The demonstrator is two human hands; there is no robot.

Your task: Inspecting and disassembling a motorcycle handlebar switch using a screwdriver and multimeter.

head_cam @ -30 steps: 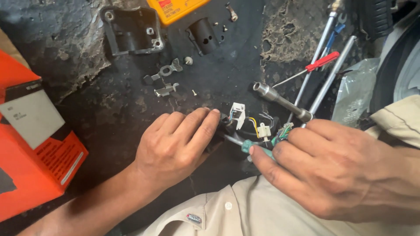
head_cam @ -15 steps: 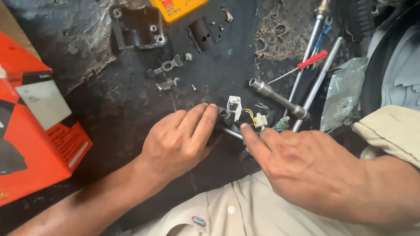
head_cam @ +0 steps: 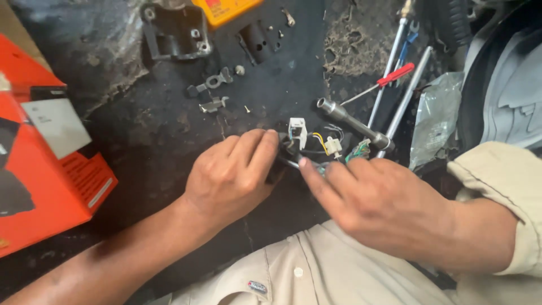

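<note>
While hands (head_cam: 282, 181) pinch wired connector (head_cam: 297, 131), orange box (head_cam: 68, 186) shut.

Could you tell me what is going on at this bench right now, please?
A person is working on a small black part with wired white connectors on a dark, grimy surface. The left hand pinches the part, and the right hand grips a green-handled tool at it. A socket wrench, a red-handled screwdriver and an orange box lie nearby.

Light: soft daylight is falling evenly on the dark surface (head_cam: 169, 141).
Shadows: faint ones are pooling under the left hand (head_cam: 234, 175).
Blur: the right hand (head_cam: 378, 197) is smearing slightly.
</note>
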